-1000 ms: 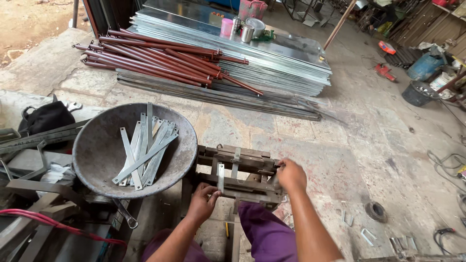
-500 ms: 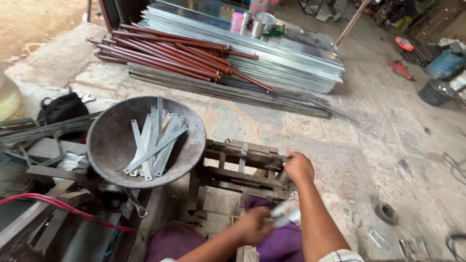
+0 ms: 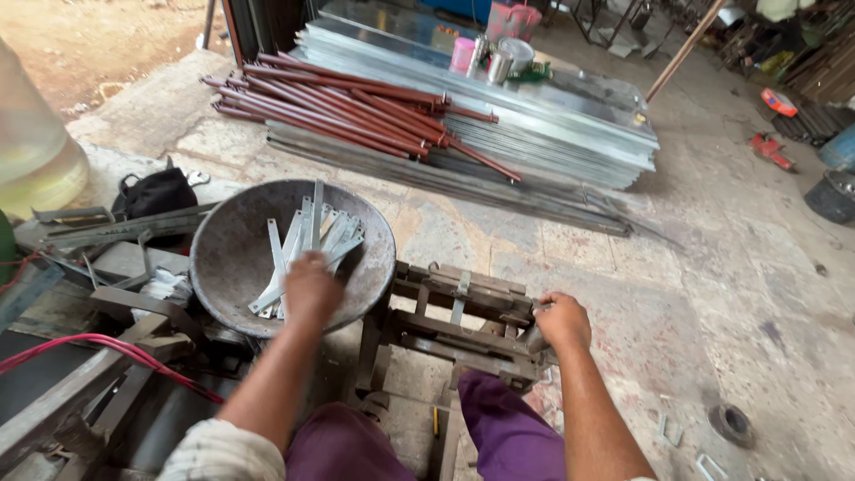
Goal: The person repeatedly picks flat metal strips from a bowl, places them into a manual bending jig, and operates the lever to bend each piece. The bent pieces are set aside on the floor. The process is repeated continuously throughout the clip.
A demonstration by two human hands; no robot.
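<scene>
Half a second earlier the left hand [image 3: 312,285] hovered low near the lap with a small bright piece; it had since moved up to 10 o'clock into the round grey metal pan [image 3: 233,258], resting on the flat pale metal strips [image 3: 307,240], so another strip was likely being fetched. Its grip: fingers hidden, cannot tell. The right hand [image 3: 563,321] stayed clenched on the handle at 3 o'clock of the rusty steel-frame jig [image 3: 454,307]; the handle itself was covered

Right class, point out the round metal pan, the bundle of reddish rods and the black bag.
Round metal pan [image 3: 233,258], head view, bare inner wall.
Reddish rods [image 3: 356,109], head view, mid-bundle.
Black bag [image 3: 158,192], head view, its body.
</scene>
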